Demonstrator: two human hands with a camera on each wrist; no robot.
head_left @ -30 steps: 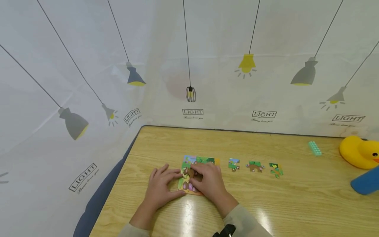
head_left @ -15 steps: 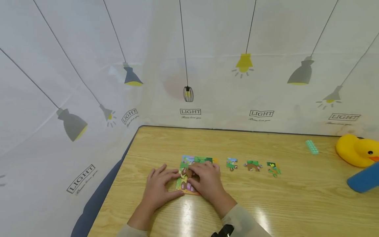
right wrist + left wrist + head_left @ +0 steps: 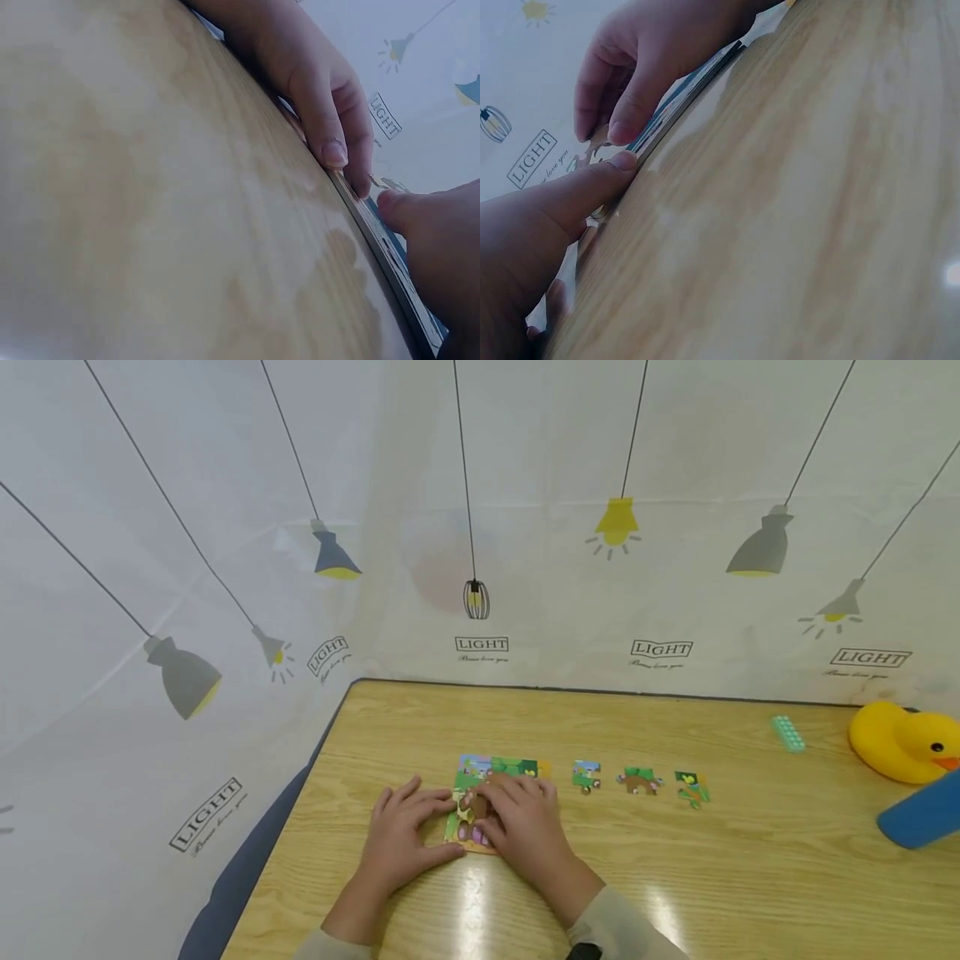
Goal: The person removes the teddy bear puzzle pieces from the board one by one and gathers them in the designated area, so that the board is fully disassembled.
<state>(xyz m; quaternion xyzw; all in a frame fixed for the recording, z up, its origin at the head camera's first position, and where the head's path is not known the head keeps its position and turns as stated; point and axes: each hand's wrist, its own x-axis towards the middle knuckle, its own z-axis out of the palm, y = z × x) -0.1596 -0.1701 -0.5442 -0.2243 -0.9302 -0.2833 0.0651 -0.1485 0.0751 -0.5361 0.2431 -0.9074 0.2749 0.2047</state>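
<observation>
I've got the left hand (image 3: pixel 401 828) spread loosely, probably bracing the puzzle (image 3: pixel 480 767) while the right hand (image 3: pixel 528 822) pinches a brown piece (image 3: pixel 479 806).

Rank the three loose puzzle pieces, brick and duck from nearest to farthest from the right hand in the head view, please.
1. Left piece, row's left end
2. Middle piece, mid-row
3. Right piece, row's right end
4. Brick, back right
5. Duck, far right
</observation>
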